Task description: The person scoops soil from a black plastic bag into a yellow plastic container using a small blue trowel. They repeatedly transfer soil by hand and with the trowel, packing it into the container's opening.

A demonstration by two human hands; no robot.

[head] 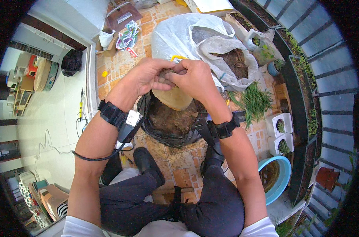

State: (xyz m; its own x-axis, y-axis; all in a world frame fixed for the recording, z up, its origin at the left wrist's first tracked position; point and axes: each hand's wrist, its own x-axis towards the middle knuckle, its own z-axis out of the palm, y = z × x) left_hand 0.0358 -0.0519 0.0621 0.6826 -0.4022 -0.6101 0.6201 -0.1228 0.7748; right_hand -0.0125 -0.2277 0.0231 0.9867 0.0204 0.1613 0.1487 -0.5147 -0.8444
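My left hand (151, 75) and my right hand (194, 78) meet above a black plastic bag of dark soil (167, 121). Between their fingers is a small brownish clump (164, 75), mostly hidden, so I cannot tell exactly what it is. The right thumb and fingers pinch at it while the left fingers curl around its other side. Directly below the hands, a tan rounded object (175, 97), perhaps a pot, rests over the soil; my hands hide its upper part. Both wrists wear black straps, the left with a small device (130, 126) and cable.
White sacks (176, 35) stand ahead, one open with brown soil (234, 63). Cut green leaves (253, 102) lie right, near white pots with succulents (280, 126) and a blue basin (276, 180). Seed packets (128, 35) lie far left. Black planters (301, 97) line the railing.
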